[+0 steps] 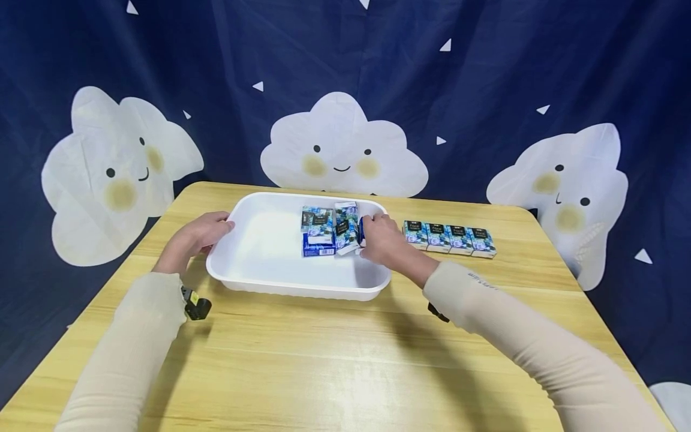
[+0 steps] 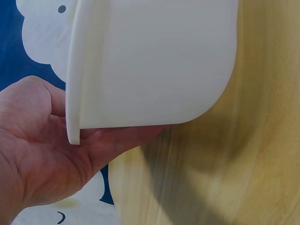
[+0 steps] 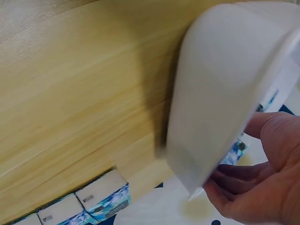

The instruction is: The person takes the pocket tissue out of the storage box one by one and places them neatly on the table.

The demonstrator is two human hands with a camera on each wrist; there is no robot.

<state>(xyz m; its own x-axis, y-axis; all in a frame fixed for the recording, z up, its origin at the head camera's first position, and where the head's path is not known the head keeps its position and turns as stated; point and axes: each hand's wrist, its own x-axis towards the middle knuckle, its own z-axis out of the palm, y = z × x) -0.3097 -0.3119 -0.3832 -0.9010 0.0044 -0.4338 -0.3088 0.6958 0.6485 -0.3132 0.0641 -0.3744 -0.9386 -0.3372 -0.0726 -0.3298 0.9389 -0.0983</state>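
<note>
A shallow white plastic tub (image 1: 259,264) is on the wooden table. My left hand (image 1: 204,232) grips its left end, thumb at the rim and fingers spread along the underside in the left wrist view (image 2: 61,145). Several small blue floral boxes (image 1: 321,223) lie in a loose pile in the tub's right half, some tilted over others. Over the right rim reaches my right hand (image 1: 384,241), its thumb and fingers about a small blue box (image 1: 362,231) inside the tub. The right wrist view shows part of that box (image 3: 234,153) between them; the rest is hidden.
To the right of the tub, several matching boxes (image 1: 436,236) stand side by side in a row on the table (image 1: 302,360). Behind the table's far edge hangs a dark blue curtain (image 1: 232,54) with white clouds.
</note>
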